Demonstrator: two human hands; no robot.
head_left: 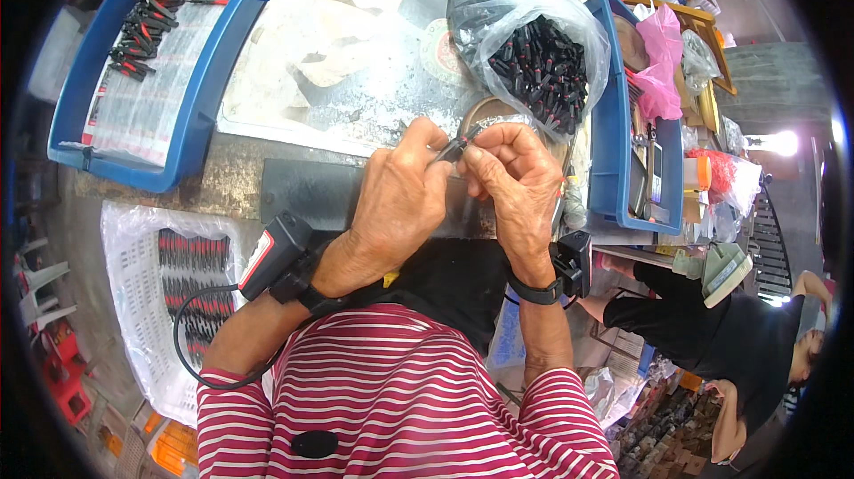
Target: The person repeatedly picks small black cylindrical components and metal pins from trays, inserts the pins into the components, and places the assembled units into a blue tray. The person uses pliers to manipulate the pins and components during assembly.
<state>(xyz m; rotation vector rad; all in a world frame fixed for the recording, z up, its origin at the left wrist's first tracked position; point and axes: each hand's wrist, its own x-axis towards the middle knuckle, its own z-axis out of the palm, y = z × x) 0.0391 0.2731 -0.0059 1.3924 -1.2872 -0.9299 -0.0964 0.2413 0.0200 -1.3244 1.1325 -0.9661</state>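
Observation:
My left hand (398, 190) and my right hand (516, 184) meet over the table's near edge. Both pinch a slim black tool (452, 151) with a bit of red on it, too small to name exactly. Its ends are partly covered by my fingers. Just beyond my right hand, a clear plastic bag (476, 12) lies open, full of black parts with red tips (541, 70). On the left stands a blue tray (191, 114) with many black-and-red slim tools (147, 30) lying on paper inside.
A white basket (129, 265) lined with plastic holds rows of black-and-red tools at lower left. To the right is a blue bin (614, 185) with mixed items, and a pink bag (660, 65) beside it. Another person (729, 328) in black is at the far right.

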